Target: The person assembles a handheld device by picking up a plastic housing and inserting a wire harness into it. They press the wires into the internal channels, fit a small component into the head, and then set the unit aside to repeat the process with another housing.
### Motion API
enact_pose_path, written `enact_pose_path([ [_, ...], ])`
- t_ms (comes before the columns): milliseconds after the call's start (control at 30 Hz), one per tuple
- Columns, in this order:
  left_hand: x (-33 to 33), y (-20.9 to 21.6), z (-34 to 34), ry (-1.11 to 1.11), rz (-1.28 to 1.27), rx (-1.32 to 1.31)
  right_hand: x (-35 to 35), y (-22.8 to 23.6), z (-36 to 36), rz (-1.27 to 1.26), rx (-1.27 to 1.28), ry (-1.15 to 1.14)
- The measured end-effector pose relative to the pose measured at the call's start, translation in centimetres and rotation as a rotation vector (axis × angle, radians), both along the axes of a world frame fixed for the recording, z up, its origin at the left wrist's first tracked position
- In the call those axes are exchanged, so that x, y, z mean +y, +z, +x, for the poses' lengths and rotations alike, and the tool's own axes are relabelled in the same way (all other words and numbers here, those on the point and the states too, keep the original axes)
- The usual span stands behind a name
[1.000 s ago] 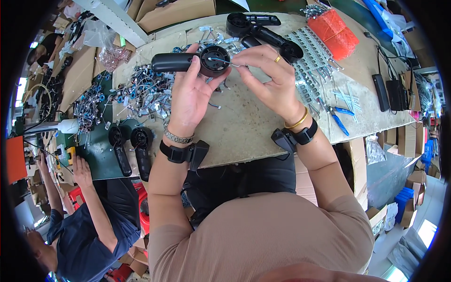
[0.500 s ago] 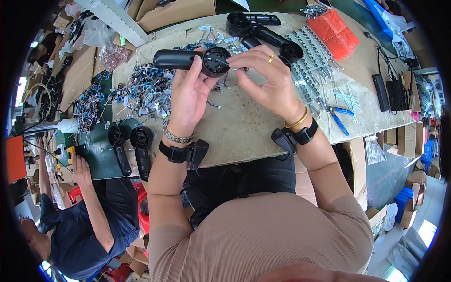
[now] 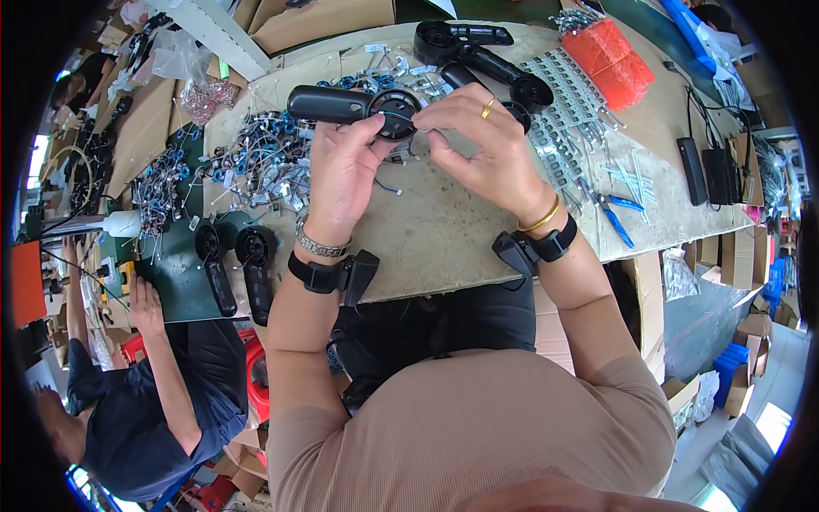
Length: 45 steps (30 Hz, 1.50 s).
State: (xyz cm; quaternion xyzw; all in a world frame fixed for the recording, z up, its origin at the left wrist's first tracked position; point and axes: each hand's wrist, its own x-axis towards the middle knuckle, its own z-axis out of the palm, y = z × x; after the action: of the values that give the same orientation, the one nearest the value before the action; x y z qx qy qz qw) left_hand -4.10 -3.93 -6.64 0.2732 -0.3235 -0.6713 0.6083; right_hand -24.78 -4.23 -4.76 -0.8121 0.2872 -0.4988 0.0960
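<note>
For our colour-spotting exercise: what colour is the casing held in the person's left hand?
The casing is black; it shows best in the head view.

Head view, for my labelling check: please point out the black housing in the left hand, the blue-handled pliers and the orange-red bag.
Black housing (image 3: 343,105): head view, on its handle.
Blue-handled pliers (image 3: 614,223): head view, on the lower blue handle.
Orange-red bag (image 3: 609,64): head view, middle of its upper surface.

The black housing (image 3: 328,104) sits slightly farther right, its handle end tipped higher. The left hand (image 3: 343,162) has its thumb shifted from the neck to the round head's rim; the right hand (image 3: 488,158) has its fingertips slightly lower.
</note>
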Motion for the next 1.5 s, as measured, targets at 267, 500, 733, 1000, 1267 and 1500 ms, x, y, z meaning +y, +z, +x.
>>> enact_pose_path([
  [267, -0.02, -0.03, 0.02, 0.051, 0.005, -0.008, -0.06, -0.14, 0.14, -0.026, 0.012, 0.045],
  [500, -0.09, -0.18, 0.17, 0.039, 0.015, -0.012, -0.08, -0.26, 0.23, -0.039, 0.013, 0.07],
  [733, -0.18, -0.77, 0.29, 0.033, 0.015, -0.007, -0.07, -0.3, 0.21, -0.056, 0.021, 0.071],
  [1000, -0.06, -0.28, 0.16, 0.028, 0.026, 0.004, -0.19, -0.31, 0.19, -0.072, 0.023, 0.059],
  [1267, -0.3, -0.53, 0.07, 0.053, 0.025, -0.047, 0.02, -0.08, 0.28, -0.093, 0.032, 0.055],
  [1500, 0.04, -0.16, -0.09, 0.03, 0.033, -0.008, -0.11, -0.21, 0.11, -0.119, 0.021, 0.006],
])
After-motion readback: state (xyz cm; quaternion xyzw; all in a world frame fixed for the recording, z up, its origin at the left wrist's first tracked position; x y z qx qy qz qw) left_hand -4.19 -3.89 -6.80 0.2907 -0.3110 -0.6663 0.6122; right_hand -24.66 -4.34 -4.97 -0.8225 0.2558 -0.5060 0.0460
